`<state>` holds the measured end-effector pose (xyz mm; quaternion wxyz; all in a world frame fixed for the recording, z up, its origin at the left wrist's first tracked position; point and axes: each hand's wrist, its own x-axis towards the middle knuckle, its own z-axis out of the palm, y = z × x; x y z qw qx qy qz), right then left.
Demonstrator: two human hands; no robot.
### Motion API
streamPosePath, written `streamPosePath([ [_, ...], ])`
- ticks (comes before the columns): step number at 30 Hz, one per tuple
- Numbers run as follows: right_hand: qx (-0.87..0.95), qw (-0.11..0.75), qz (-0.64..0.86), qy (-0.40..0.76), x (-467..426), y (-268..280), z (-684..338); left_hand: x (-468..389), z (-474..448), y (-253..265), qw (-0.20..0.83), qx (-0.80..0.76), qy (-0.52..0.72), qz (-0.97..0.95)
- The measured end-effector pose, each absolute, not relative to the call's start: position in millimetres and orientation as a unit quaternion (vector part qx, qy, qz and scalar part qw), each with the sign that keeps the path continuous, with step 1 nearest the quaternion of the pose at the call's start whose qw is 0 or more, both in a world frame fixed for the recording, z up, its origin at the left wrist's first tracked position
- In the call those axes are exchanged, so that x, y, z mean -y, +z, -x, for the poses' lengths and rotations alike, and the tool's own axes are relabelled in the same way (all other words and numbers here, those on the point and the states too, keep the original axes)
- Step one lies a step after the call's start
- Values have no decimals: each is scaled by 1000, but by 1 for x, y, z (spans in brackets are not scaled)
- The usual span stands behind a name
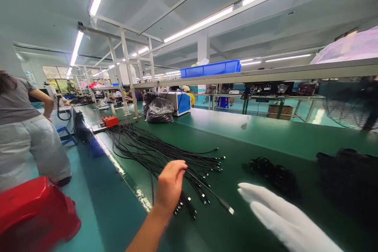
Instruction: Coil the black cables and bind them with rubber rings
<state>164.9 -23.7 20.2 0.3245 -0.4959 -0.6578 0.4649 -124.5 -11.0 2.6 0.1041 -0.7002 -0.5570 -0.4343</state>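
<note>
My left hand [171,185] is bare, its fingers pinched together on a black cable [208,189]. That cable runs out toward the right and ends in a connector with a pale metal tip [231,210]. Under and beyond this hand, a long spread of black cables [165,147] lies on the green tabletop, with many plug ends turned toward me. My right hand [274,212] wears a white glove. It is open above the table, thumb apart from the stretched fingers, right of the connector and touching nothing visible. Coiled black cables [273,171] lie just past it.
A darker cable pile [351,177] sits at the far right. At the back are a red box [110,121], a black plastic bag [160,109] and a blue-and-white machine [181,103]. A shelf holds a blue tray [211,69]. Left are a red stool [38,208] and a standing person [29,126].
</note>
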Motion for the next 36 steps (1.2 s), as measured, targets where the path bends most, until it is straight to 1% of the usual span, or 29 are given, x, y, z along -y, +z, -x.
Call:
streamPosePath([
  [1,638,318,466,525,28,22,-157,15,117,5,102,546,-453,697],
  [3,566,286,363,683,34,21,-142,20,101,9,92,505,-467,720],
  [4,515,250,310,759,35,18,-136,21,93,10,90,478,-464,740],
  [6,453,163,240,843,32,8,-128,24,78,11,103,447,-444,770],
  [8,429,97,223,870,26,-7,-124,27,64,14,121,461,-409,778],
  [9,420,84,223,876,24,-15,-123,29,59,16,116,469,-385,787],
  [11,401,113,228,880,19,-30,-122,33,51,22,61,456,-322,827],
  [14,386,194,224,874,17,-45,-120,36,44,35,-78,402,-229,883],
  [15,382,195,206,879,17,-47,-119,34,43,39,-111,394,-211,888],
  [17,371,138,147,906,16,-50,-117,29,42,46,-148,388,-204,887],
  [19,358,70,88,927,15,-51,-115,22,40,53,-161,381,-208,886],
  [21,353,41,61,933,12,-54,-112,17,37,58,-167,380,-202,887],
  [26,379,82,76,918,12,-65,-110,9,24,53,-187,396,-197,877],
  [29,414,175,105,887,13,-51,-124,3,28,29,-205,408,-219,862],
  [31,427,234,108,867,10,-28,-145,-3,43,5,-159,438,-232,854],
  [33,434,271,86,855,3,0,-171,-10,65,-21,-65,490,-242,835],
  [36,382,427,78,816,-11,36,-209,-14,92,-50,24,500,-281,819],
])
